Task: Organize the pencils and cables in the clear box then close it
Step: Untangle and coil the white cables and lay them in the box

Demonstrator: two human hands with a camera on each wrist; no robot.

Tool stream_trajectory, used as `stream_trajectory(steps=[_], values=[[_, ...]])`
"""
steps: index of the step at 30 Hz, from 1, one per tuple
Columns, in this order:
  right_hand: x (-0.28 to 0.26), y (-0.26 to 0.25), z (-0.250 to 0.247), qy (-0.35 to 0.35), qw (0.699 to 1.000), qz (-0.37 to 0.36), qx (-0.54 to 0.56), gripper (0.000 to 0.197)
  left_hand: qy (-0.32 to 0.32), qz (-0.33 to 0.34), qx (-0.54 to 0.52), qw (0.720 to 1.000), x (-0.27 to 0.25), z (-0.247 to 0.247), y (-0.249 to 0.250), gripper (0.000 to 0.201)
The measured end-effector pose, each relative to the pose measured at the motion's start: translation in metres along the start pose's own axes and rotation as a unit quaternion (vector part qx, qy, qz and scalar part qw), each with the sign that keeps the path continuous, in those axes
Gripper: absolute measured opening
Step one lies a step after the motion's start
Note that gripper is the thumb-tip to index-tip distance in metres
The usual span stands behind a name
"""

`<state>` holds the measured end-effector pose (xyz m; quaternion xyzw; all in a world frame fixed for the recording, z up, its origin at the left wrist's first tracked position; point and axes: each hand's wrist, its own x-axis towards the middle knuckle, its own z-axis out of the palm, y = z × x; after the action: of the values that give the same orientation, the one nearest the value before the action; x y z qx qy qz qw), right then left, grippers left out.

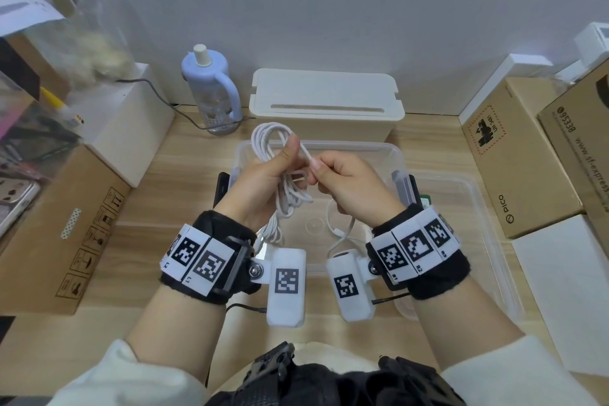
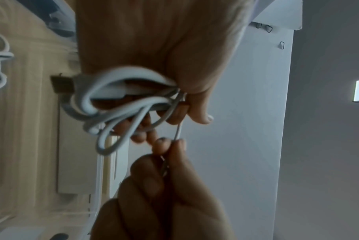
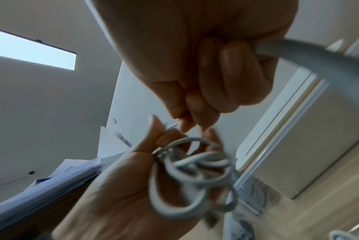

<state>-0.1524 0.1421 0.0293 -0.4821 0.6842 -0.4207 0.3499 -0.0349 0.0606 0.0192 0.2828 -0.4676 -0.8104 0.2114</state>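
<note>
A coiled white cable point(image 1: 268, 142) is held up over the clear box point(image 1: 400, 155) by my left hand point(image 1: 267, 175), whose fingers and thumb curl round the bundle point(image 2: 121, 105). My right hand point(image 1: 342, 181) pinches a loose strand of the same cable point(image 1: 308, 155) between thumb and forefinger, just right of the left thumb. In the right wrist view the looped cable point(image 3: 195, 167) hangs from the left hand. A second white cable point(image 1: 339, 234) lies inside the box. The clear lid point(image 1: 468, 208) lies flat to the right of the box. No pencils show.
A white slotted box point(image 1: 326, 102) stands behind the clear box, a pale blue bottle point(image 1: 211, 89) to its left. Cardboard boxes point(image 1: 66, 224) line the left edge and more cartons point(image 1: 517, 168) the right. A white sheet point(image 1: 560, 290) lies at right front.
</note>
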Motion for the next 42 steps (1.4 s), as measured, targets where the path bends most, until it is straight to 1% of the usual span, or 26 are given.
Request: stream_trajectory(steps=[2, 4, 6, 8, 10, 11, 13, 15, 16, 17, 19, 20, 21, 23, 24, 26, 28, 30, 32, 33, 34, 35, 36, 39, 41, 42], values=[[-0.001, -0.005, 0.005, -0.025, 0.999, 0.003, 0.021, 0.034, 0.007, 0.009, -0.011, 1.0, 0.001, 0.003, -0.001, 0.036], [-0.003, -0.008, 0.008, -0.056, 0.997, 0.015, 0.056, 0.031, -0.004, 0.008, -0.009, 1.0, 0.001, 0.001, -0.002, 0.034], [-0.006, -0.009, 0.007, -0.09, 0.992, 0.022, 0.081, 0.025, -0.011, 0.014, 0.009, 1.0, 0.002, -0.005, -0.003, 0.03], [-0.007, -0.007, 0.007, -0.117, 0.99, 0.017, 0.073, 0.017, 0.004, 0.031, 0.011, 0.999, 0.001, -0.005, -0.002, 0.023], [-0.007, -0.005, 0.006, -0.156, 0.986, 0.014, 0.063, 0.012, 0.031, 0.058, -0.037, 0.997, 0.001, -0.001, -0.001, 0.019], [-0.008, -0.004, 0.005, -0.188, 0.98, 0.024, 0.068, 0.013, 0.05, 0.077, -0.074, 0.993, 0.002, 0.002, 0.0, 0.022], [-0.011, -0.003, 0.003, -0.263, 0.96, 0.053, 0.075, 0.023, 0.087, 0.113, -0.146, 0.979, 0.004, 0.002, 0.006, 0.026], [-0.014, 0.001, 0.001, -0.316, 0.945, 0.072, 0.038, 0.031, 0.098, 0.128, -0.217, 0.963, 0.004, -0.003, 0.015, 0.025], [-0.015, 0.005, -0.001, -0.327, 0.942, 0.077, 0.008, 0.033, 0.086, 0.124, -0.241, 0.959, 0.003, -0.007, 0.02, 0.025], [-0.013, 0.01, -0.004, -0.322, 0.943, 0.085, -0.025, 0.032, 0.064, 0.113, -0.252, 0.959, 0.001, -0.009, 0.023, 0.024], [-0.008, 0.021, -0.013, -0.272, 0.952, 0.105, -0.089, 0.025, 0.002, 0.078, -0.238, 0.968, -0.005, -0.012, 0.028, 0.015], [-0.005, 0.025, -0.019, -0.244, 0.957, 0.113, -0.112, 0.02, -0.03, 0.058, -0.223, 0.973, -0.008, -0.013, 0.028, 0.01], [-0.002, 0.027, -0.025, -0.223, 0.961, 0.117, -0.117, 0.015, -0.056, 0.037, -0.206, 0.976, -0.01, -0.012, 0.027, 0.009], [0.002, 0.027, -0.037, -0.184, 0.974, 0.107, -0.074, 0.013, -0.071, -0.007, -0.153, 0.986, -0.012, -0.012, 0.02, 0.022], [0.004, 0.024, -0.041, -0.159, 0.983, 0.088, -0.041, 0.014, -0.07, -0.028, -0.115, 0.99, -0.011, -0.012, 0.015, 0.028], [0.006, 0.014, -0.047, -0.096, 0.995, 0.027, 0.004, 0.016, -0.077, -0.075, -0.05, 0.993, -0.01, -0.009, 0.005, 0.034], [0.007, 0.003, -0.045, -0.056, 0.998, -0.03, 0.023, 0.016, -0.097, -0.114, -0.012, 0.989, -0.009, -0.002, -0.001, 0.032], [0.008, -0.007, -0.04, -0.045, 0.996, -0.07, 0.024, 0.019, -0.12, -0.12, 0.041, 0.985, -0.01, 0.007, -0.005, 0.036], [0.008, -0.012, -0.035, -0.028, 0.995, -0.101, 0.001, 0.025, -0.124, -0.12, 0.108, 0.979, -0.01, 0.014, -0.006, 0.043], [0.009, -0.014, -0.033, -0.014, 0.994, -0.107, -0.014, 0.027, -0.12, -0.124, 0.138, 0.975, -0.01, 0.015, -0.007, 0.038], [0.01, -0.014, -0.032, 0.004, 0.994, -0.11, -0.029, 0.029, -0.118, -0.13, 0.164, 0.971, -0.011, 0.016, -0.007, 0.028], [0.012, -0.012, -0.03, 0.029, 0.992, -0.111, -0.045, 0.03, -0.114, -0.138, 0.182, 0.967, -0.011, 0.017, -0.007, 0.025], [0.013, -0.011, -0.03, 0.057, 0.991, -0.11, -0.057, 0.031, -0.11, -0.141, 0.191, 0.965, -0.011, 0.017, -0.006, 0.027], [0.017, -0.001, -0.031, 0.126, 0.988, -0.085, -0.035, 0.026, -0.101, -0.113, 0.186, 0.971, -0.012, 0.012, -0.006, 0.036], [0.017, 0.007, -0.031, 0.143, 0.987, -0.068, -0.028, 0.021, -0.107, -0.085, 0.199, 0.97, -0.012, 0.005, -0.004, 0.039], [0.017, 0.01, -0.029, 0.139, 0.988, -0.06, -0.03, 0.02, -0.103, -0.07, 0.189, 0.974, -0.012, 0.003, -0.003, 0.039]])
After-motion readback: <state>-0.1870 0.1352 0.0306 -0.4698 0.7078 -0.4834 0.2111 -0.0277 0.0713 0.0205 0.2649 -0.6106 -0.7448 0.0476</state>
